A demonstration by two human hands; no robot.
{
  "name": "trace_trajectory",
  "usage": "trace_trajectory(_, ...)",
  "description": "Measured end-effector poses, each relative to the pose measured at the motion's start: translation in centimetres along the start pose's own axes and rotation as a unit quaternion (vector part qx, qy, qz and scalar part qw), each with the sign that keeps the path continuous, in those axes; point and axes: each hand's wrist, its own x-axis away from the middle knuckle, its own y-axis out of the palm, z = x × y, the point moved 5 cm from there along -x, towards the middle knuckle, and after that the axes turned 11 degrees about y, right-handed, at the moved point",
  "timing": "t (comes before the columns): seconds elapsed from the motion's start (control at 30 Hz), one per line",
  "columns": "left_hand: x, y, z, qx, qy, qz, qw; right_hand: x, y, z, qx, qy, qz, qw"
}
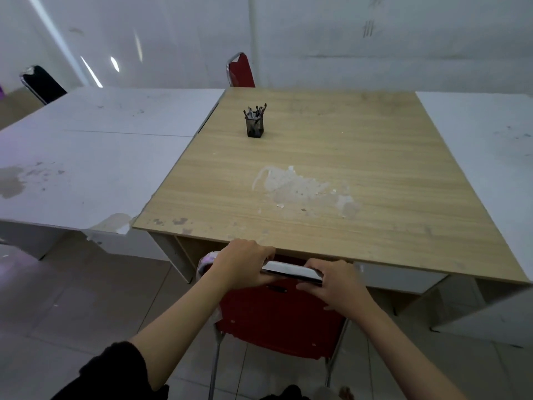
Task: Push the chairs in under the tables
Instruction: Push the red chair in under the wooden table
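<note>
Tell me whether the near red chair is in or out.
Mostly in: the red chair backrest meets the wooden table edge, seat hidden beneath.

My fingers on both hands curl over the far side of the red chair's point(277, 321) top rail, out of my sight. Its seat is hidden under the wooden tabletop point(317, 157), and its legs run off the bottom edge. The pens in the black holder point(255, 127) are too small to tell apart. The far red chair point(241, 71) shows only its backrest.
</note>
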Motion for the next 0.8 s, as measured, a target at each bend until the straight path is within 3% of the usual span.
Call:
trace_trajectory(0.43, 2.0, 0.7, -3.0, -0.044, -0.028, 0.005, 0.999, -1.0, 2.4, -2.9, 0.006, -0.1, 0.124, 0.987)
trace_trajectory(0.8, 0.9, 0.1, -3.0, -0.07, 0.03, 0.12, 0.99, -3.7, 1.7, -1.4, 0.058, -0.131, 0.152, 0.978)
